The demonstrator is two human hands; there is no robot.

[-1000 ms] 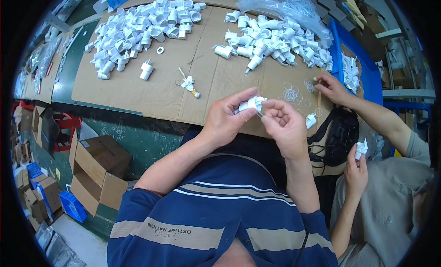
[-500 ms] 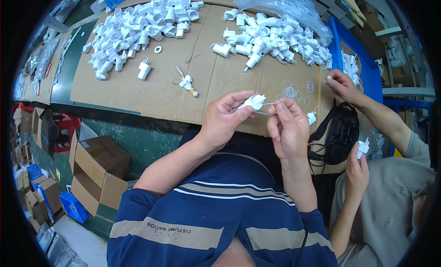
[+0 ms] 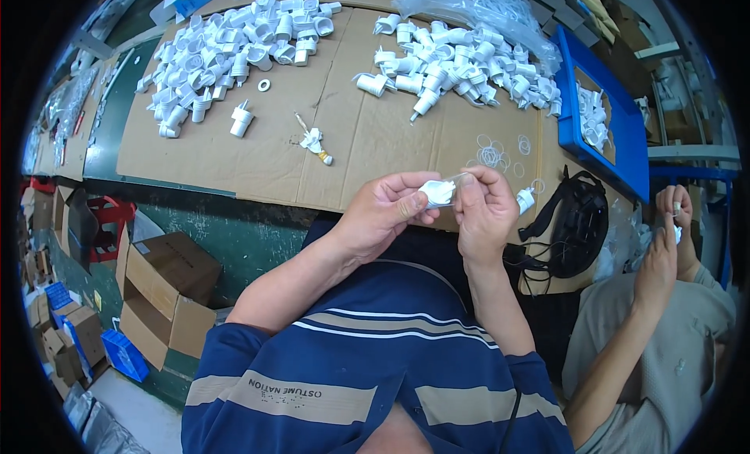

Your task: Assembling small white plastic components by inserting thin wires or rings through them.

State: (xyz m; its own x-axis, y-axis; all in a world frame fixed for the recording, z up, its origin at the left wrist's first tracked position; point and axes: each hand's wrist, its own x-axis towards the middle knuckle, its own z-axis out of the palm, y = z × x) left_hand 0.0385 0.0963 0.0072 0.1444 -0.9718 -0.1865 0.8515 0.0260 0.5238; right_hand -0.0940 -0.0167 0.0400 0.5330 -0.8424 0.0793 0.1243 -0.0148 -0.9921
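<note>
My left hand (image 3: 377, 214) is closed around a white plastic fitting (image 3: 437, 193), its finned end facing right. My right hand (image 3: 486, 212) pinches a thin clear ring (image 3: 455, 177), which runs from the fingertips over to the fitting. Whether the ring sits fully around the fitting I cannot tell, as fingers hide part of it. More loose rings (image 3: 491, 154) lie on the cardboard sheet (image 3: 391, 161) beyond my right hand. A single white fitting (image 3: 526, 199) rests just right of that hand.
Two heaps of white fittings, left (image 3: 226, 55) and right (image 3: 461, 59), cover the far cardboard. A white-wrapped stick (image 3: 314, 141) lies mid-table. A blue tray (image 3: 574, 134) and black bag (image 3: 580, 227) are at the right, where a co-worker's hands (image 3: 660, 259) hold a white part.
My right hand has moved slightly toward the fitting, and the fitting has turned in my left hand. The co-worker's hands have come together, away from the table.
</note>
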